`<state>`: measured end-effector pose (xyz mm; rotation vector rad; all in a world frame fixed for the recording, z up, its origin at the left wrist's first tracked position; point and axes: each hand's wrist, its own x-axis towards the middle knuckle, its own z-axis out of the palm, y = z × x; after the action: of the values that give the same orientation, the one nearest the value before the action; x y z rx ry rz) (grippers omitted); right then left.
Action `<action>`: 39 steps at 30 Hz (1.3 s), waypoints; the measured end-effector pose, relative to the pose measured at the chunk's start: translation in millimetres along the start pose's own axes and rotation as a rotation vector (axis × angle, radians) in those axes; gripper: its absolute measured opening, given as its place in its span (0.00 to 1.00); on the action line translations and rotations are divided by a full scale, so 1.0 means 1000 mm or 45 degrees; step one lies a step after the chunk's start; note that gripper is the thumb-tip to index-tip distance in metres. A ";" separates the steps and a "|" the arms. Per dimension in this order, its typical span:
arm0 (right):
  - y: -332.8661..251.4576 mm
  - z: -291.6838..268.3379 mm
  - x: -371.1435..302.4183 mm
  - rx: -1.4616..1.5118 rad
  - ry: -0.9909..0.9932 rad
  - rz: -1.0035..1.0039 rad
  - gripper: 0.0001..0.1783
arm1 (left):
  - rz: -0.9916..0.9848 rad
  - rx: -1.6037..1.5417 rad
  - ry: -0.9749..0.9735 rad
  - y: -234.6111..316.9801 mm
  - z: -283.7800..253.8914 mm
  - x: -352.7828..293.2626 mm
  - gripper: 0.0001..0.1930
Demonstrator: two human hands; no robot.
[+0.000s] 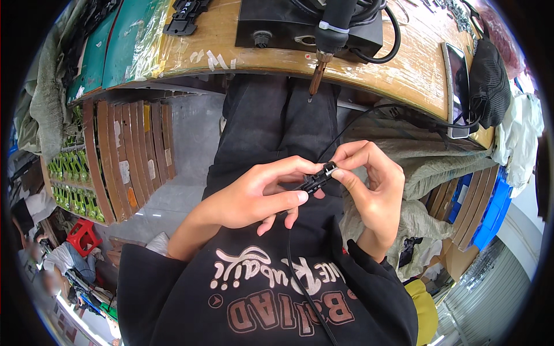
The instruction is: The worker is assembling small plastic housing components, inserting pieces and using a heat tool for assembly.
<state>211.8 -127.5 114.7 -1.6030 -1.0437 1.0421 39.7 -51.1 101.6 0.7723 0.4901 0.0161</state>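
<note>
A small black plastic part [315, 182] is held between my two hands, above my lap. My left hand [257, 193] pinches its lower left end between thumb and fingers. The fingertips of my right hand [374, 183] grip its upper right end, where a small light-coloured spot shows. Much of the part is covered by my fingers, so its exact kind cannot be told. A thin black cord [295, 271] runs down over my dark shirt from below my hands.
Ahead is a wooden worktable [277, 62] bearing a black box [254, 26], a black handheld tool with a copper-coloured tip [319, 72], black plastic parts [186, 16] and a phone [457, 86]. Brown dividers [130, 155] stand at left, beside a red stool [84, 236]. Blue bins [490, 210] are at right.
</note>
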 end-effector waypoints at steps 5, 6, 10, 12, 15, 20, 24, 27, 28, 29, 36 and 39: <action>-0.002 0.000 0.001 0.068 0.004 -0.005 0.06 | 0.018 -0.058 -0.009 0.002 0.000 -0.002 0.20; -0.002 0.000 0.001 0.094 0.005 0.000 0.06 | 0.015 -0.096 -0.033 0.002 -0.001 -0.002 0.20; -0.005 0.000 0.000 0.088 -0.004 -0.005 0.06 | -0.002 -0.148 -0.073 0.002 -0.003 -0.003 0.20; -0.003 0.002 0.000 0.057 0.003 -0.015 0.06 | 0.011 -0.093 -0.043 0.001 -0.002 -0.002 0.20; -0.003 0.002 0.000 0.021 0.000 -0.028 0.06 | 0.017 -0.018 -0.021 0.002 -0.002 -0.002 0.20; -0.005 0.001 0.000 -0.022 -0.024 -0.013 0.06 | -0.005 0.056 -0.021 0.003 -0.001 -0.003 0.20; 0.000 -0.002 0.002 0.019 -0.043 0.005 0.06 | -0.005 0.069 0.025 0.002 0.001 -0.001 0.20; -0.005 0.000 0.003 0.108 -0.018 0.030 0.05 | 0.061 0.026 0.038 0.000 0.002 -0.001 0.20; -0.006 0.002 0.003 0.148 0.036 0.043 0.05 | 0.103 0.022 0.054 -0.001 0.002 -0.001 0.20; -0.005 0.001 0.003 0.149 0.035 0.044 0.05 | 0.102 0.022 0.055 -0.001 0.003 -0.001 0.20; -0.005 -0.002 0.001 0.033 0.025 -0.104 0.05 | 0.094 0.078 0.107 0.002 0.006 -0.002 0.21; -0.007 -0.002 0.002 0.031 0.012 -0.117 0.05 | 0.084 0.030 0.106 0.002 0.006 -0.003 0.21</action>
<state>213.6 -125.0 121.6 -1.5246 -1.0840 0.9809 40.0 -54.4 108.1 0.8131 0.5446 0.1041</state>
